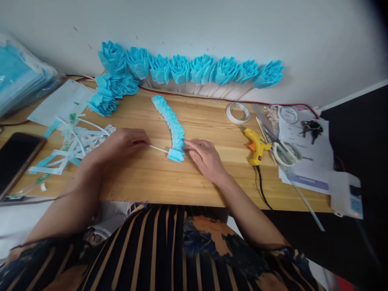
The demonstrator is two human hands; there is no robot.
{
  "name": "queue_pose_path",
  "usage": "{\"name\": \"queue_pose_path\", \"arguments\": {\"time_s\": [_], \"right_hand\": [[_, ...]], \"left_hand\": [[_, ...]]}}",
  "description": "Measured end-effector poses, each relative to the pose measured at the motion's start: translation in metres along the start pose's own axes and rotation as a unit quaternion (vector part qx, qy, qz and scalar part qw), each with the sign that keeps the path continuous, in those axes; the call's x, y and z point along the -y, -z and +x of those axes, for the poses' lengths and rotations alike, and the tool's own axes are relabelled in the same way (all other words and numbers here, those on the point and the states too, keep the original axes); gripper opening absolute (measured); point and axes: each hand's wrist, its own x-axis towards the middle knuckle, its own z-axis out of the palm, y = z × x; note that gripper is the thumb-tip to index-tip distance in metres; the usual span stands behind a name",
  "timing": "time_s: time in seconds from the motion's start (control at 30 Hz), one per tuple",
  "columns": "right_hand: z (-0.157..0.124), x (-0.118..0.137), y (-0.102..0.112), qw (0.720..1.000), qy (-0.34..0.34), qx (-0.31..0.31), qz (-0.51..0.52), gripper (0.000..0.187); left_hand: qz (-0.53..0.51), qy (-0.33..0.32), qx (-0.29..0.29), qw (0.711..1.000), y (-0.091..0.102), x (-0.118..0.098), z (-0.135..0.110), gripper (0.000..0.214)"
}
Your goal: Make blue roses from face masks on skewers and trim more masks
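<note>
My left hand [133,139] is closed on a thin pale stick [158,149] that points right. The stick's far end meets the near end of a blue pleated strip [171,121], where a piece is folded around it. Curving away from me, the strip lies on the wooden table [200,182] in overlapping petal-like folds. At the strip's right edge, near the stick, my right hand [206,157] touches it with the fingertips. Its fingers are stretched out and close together, and the palm side is partly hidden.
Several blue fabric flowers [202,69] on sticks lean along the wall. A tape roll [238,113], a yellow glue gun [257,146] with a cord, scissors [285,152] and papers [306,157] lie right. Scraps [65,151], a phone [20,157] and packaged blue sheets [21,76] are left.
</note>
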Motion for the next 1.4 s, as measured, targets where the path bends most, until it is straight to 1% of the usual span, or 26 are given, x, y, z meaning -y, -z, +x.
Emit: {"name": "queue_pose_path", "arguments": {"time_s": [0.27, 0.53, 0.63, 0.83, 0.97, 1.13, 1.27, 1.4], "right_hand": [[0.001, 0.001, 0.001, 1.0, -0.001, -0.001, 0.002, 0.035], [0.0, 0.001, 0.0, 1.0, 0.001, -0.003, -0.003, 0.035], [-0.001, 0.001, 0.0, 1.0, -0.001, -0.016, 0.001, 0.036], [-0.002, 0.001, 0.001, 0.998, -0.016, -0.064, -0.005, 0.036], [-0.003, 0.0, 0.0, 0.997, -0.015, -0.073, -0.002, 0.035], [-0.003, -0.002, -0.001, 0.997, -0.019, -0.076, -0.004, 0.034], [0.001, 0.003, 0.011, 0.997, -0.045, -0.062, 0.004, 0.034], [0.015, 0.005, 0.026, 0.997, -0.079, -0.024, 0.002, 0.032]], "left_hand": [[0.014, -0.018, -0.015, 1.0, 0.0, 0.005, 0.0, 0.026], [0.009, -0.015, -0.018, 1.0, -0.001, 0.002, 0.001, 0.027], [0.009, -0.01, -0.018, 1.0, 0.0, 0.001, 0.002, 0.028], [0.021, -0.008, -0.023, 0.999, -0.002, 0.002, 0.002, 0.029], [0.027, -0.013, -0.028, 0.999, -0.003, 0.005, 0.001, 0.03], [0.033, 0.0, -0.024, 0.999, -0.004, 0.007, 0.001, 0.031], [0.033, -0.002, -0.023, 0.999, -0.005, 0.007, 0.0, 0.03], [0.029, 0.001, -0.025, 0.999, -0.005, 0.006, 0.0, 0.03]]}}
